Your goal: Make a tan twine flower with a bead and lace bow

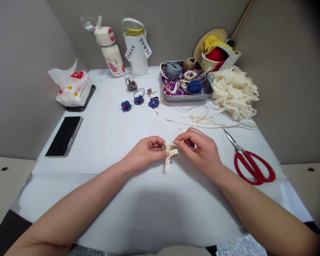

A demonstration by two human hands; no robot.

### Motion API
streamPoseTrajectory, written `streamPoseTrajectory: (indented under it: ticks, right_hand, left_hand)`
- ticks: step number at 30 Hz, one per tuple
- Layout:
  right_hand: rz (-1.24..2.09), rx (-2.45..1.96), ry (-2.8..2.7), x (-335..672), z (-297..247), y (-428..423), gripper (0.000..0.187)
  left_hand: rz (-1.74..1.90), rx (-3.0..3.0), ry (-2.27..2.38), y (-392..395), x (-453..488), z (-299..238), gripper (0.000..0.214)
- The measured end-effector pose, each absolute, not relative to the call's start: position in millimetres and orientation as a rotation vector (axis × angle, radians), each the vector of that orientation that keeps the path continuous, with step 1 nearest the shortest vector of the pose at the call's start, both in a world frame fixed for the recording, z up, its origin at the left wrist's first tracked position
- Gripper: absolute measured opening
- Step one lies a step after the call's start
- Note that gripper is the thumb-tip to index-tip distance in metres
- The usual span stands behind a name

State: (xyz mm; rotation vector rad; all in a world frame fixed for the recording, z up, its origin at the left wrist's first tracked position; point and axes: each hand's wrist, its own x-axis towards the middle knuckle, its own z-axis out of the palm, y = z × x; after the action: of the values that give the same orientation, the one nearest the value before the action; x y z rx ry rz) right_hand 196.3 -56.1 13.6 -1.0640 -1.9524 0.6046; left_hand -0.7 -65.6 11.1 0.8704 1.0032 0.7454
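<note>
My left hand [146, 152] and my right hand [200, 151] meet above the white-covered table [96, 199]. Between their fingertips is a small bundle of cream lace trim [170, 153] around a brown burlap-like piece. Both hands pinch it from either side, and a short lace end hangs below. Behind my right hand lies a long strip of the same cream lace [202, 123], not touching it. Fingers hide part of the bundle.
Red-handled scissors [252, 165] lie at the right. Further back are a heap of cream lace [234, 92], a metal tray of beads and yarn balls [185, 97], several blue fabric flowers [138, 100], a smartphone [64, 136], a tissue pack [73, 89] and bottles.
</note>
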Motion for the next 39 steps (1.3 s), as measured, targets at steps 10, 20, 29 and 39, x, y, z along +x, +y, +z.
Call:
streamPoseTrajectory:
  ticks: [10,20,29,39]
  right_hand:
    - [0.542,-1.054,-2.060,214,14,-49,0.033]
    - [0.302,-0.992,-2.197,213,14,-53,0.018]
    - [0.215,-0.956,-2.271,212,14,-55,0.021]
    - [0.207,-0.965,-2.320,210,13,-57,0.023]
  left_hand:
    - [0.831,0.801,1.083,-63,-2,9,0.035]
    - [0.804,0.906,1.128,-63,-3,7,0.029]
    - [0.789,0.912,1.140,-63,-4,9,0.029]
    - [0.757,0.956,1.147,-63,-4,10,0.029]
